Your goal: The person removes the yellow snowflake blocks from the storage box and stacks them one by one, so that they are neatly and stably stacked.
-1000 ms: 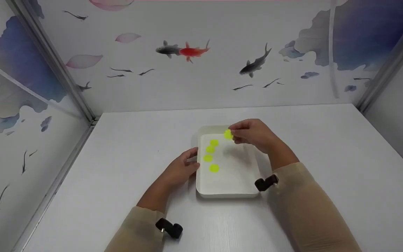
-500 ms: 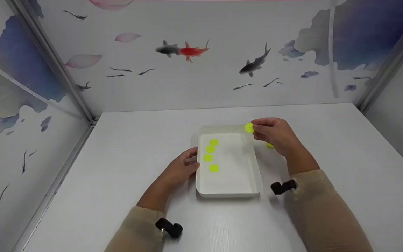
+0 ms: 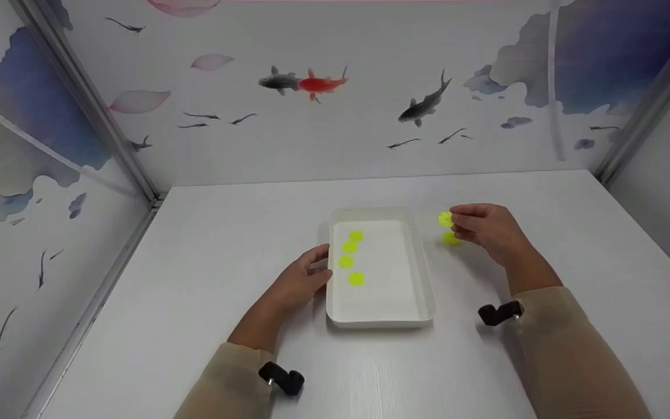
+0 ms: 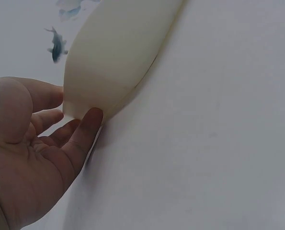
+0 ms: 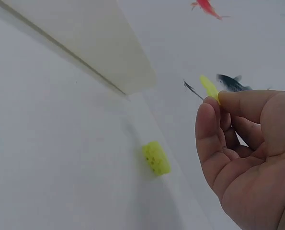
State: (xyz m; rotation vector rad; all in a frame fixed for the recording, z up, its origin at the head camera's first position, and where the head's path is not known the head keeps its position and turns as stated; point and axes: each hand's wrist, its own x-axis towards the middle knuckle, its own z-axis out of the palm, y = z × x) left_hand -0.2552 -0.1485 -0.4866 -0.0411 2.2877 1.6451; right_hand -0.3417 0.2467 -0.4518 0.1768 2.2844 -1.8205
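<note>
My right hand [image 3: 489, 230] pinches a thin yellow notched disc [image 3: 445, 219] between thumb and fingertips, to the right of the tray. In the right wrist view the disc [image 5: 209, 87] is seen nearly edge-on. Just below it on the table lies a bumpy-edged yellow stack of discs [image 5: 156, 158], partly covered by the fingers in the head view. Several more yellow discs [image 3: 356, 279] lie in a loose column inside the white tray [image 3: 381, 324], along its left side. Extended fingers and thumb of my left hand [image 3: 297, 282] rest against the tray's outer left wall.
The white table [image 3: 224, 233] spreads around the tray on all sides. Panels printed with fish [image 3: 425, 109] and petals enclose it at the back and sides. Black wrist-camera mounts [image 3: 501, 314] sit at both sleeve cuffs.
My right hand has carried the disc from over the tray's far end to the right, above the stack. The stack has come into view. My left hand has stayed put.
</note>
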